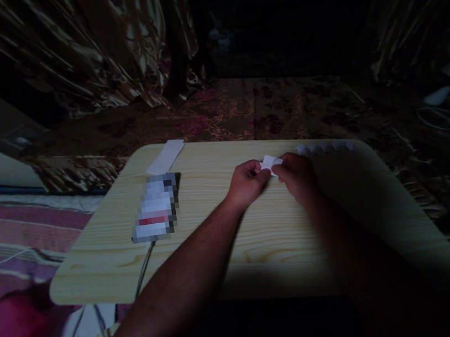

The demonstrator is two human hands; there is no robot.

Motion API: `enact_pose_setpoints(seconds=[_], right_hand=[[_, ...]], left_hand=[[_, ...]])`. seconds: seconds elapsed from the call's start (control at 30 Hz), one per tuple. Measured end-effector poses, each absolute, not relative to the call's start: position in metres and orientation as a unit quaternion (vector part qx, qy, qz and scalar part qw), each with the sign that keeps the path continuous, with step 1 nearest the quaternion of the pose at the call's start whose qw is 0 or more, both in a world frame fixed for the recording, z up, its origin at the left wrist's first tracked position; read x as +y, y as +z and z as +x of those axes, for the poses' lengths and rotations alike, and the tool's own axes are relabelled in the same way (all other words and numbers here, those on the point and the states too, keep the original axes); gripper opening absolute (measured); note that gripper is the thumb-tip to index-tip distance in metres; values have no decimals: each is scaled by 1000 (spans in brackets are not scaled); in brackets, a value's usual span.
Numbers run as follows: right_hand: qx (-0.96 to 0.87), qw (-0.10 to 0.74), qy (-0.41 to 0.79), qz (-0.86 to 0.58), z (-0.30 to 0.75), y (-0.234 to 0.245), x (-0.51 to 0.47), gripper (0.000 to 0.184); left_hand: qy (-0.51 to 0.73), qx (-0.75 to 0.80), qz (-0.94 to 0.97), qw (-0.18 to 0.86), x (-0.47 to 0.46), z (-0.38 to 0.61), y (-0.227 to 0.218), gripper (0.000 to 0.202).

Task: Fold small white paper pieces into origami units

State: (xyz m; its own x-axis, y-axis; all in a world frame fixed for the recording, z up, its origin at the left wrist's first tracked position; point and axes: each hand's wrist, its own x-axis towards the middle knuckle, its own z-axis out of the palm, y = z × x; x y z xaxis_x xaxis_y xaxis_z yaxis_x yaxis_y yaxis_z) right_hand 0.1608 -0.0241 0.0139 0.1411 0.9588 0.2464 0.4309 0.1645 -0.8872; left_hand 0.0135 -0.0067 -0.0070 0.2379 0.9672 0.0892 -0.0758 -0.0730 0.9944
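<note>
Both my hands meet over the middle of a small light wooden table (260, 241). My left hand (247, 182) and my right hand (298, 172) pinch a small folded white paper piece (271, 163) between their fingertips, just above the tabletop. A row of several small folded white paper shapes (325, 148) lies along the far right edge of the table, just beyond my right hand.
A blurred phone-like device (155, 208) with a cable (145, 269) lies on the table's left half. A white strip (166, 156) sits beyond it at the far edge. Patterned carpet and curtains surround the table; striped bedding lies at left. The room is dark.
</note>
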Motion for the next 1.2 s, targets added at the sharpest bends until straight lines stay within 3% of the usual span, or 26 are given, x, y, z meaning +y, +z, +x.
enact_pose_setpoints(seconds=[0.27,0.47,0.77,1.0,1.2], right_hand=[[-566,471,314,-599,157,15,-24,22],[-527,513,353,-578,157,12,-22,21],[-563,512,327,-561,162,9,-21,22],[-540,555,289,-563,156,3,-19,25],[-586,535,296,-532,148,7,-27,19]], left_hand=[[504,396,538,548,-5,13,-8,22],[526,401,498,561,-6,13,-4,23],[542,395,496,551,-5,14,-4,21],[615,422,525,409,-3,13,-5,13],[612,442,575,315,-7,11,-5,10]])
